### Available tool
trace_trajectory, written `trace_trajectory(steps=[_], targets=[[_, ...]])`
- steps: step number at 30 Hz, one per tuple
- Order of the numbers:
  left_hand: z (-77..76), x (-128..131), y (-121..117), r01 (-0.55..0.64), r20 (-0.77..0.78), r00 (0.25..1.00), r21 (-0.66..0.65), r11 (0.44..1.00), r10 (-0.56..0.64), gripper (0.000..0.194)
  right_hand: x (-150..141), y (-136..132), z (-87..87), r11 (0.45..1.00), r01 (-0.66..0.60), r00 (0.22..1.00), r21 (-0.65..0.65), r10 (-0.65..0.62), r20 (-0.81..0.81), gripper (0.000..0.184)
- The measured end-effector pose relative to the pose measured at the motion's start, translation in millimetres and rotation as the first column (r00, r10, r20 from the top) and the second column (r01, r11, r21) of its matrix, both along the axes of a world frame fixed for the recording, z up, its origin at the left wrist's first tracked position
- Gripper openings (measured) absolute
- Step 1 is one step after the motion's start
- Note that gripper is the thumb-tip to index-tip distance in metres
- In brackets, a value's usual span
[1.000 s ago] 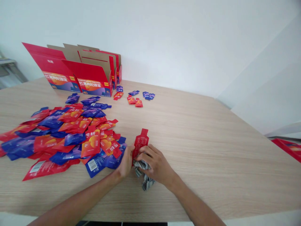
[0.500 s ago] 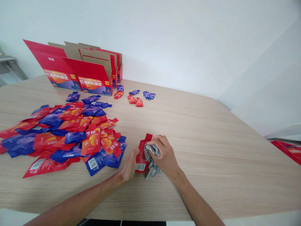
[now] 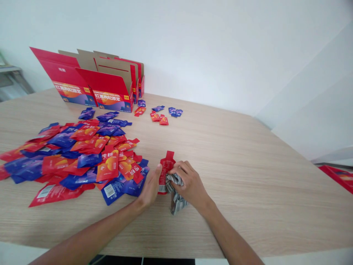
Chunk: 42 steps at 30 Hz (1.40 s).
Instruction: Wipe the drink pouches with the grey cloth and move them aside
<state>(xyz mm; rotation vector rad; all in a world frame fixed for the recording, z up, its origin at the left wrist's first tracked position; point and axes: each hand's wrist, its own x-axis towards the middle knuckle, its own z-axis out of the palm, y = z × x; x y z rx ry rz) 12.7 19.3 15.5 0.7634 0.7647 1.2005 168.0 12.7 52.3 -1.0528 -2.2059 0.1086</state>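
A red spouted pouch [image 3: 164, 167] with a white barcode near its bottom is held just above or on the table, its neck pointing away from me. My left hand [image 3: 150, 186] grips its left edge, thumb on the front and the other fingers hidden behind. In my right hand [image 3: 190, 184] is a crumpled grey-striped cloth [image 3: 179, 202], bunched under the fingers against the pouch's right side. The cloth's loose end hangs toward me. Left of my hands lies a heap of red and blue pouches [image 3: 107, 163], a blue one nearest my left hand.
Open red cartons [image 3: 109, 90] stand at the back left by the wall. Several small red and blue pouches [image 3: 163, 120] lie on the table [image 3: 248, 176] to the right of the cartons. A red printed item [image 3: 338, 178] shows at the far right edge.
The pouch has turned more upright and shifted slightly left. My right hand has moved the cloth left across its front, and the cloth's loose end hangs lower.
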Motion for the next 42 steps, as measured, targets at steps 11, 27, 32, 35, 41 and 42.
trace_trajectory(steps=[11,27,32,35,41,42], targets=[[15.9,6,-10,0.134,0.317,0.948,-0.397,0.908,-0.001,0.046,12,4,3.9,0.975,0.215,0.95,0.056,-0.195,-0.245,0.016],[21.2,-7,-2,0.359,0.545,0.835,-0.435,0.826,-0.076,0.038,18,5,16.1,0.958,0.287,0.854,0.022,-0.245,-0.46,0.005],[19.1,-5,-2,0.374,0.382,0.898,-0.397,0.838,-0.219,0.015,20,6,20.0,0.966,0.256,0.849,0.026,-0.212,-0.485,0.004],[19.1,-2,0,0.279,0.297,0.939,-0.36,0.89,-0.174,0.013,23,6,22.4,0.98,0.191,0.867,0.047,-0.146,-0.477,0.005],[17.9,1,-1,0.171,0.305,0.949,-0.281,0.944,-0.081,0.021,24,5,16.7,0.997,-0.027,0.963,0.069,0.044,-0.266,0.014],[17.1,2,-2,0.17,0.316,0.945,-0.264,0.95,-0.082,0.02,21,5,13.7,0.997,-0.052,0.974,0.059,0.064,-0.216,0.015]])
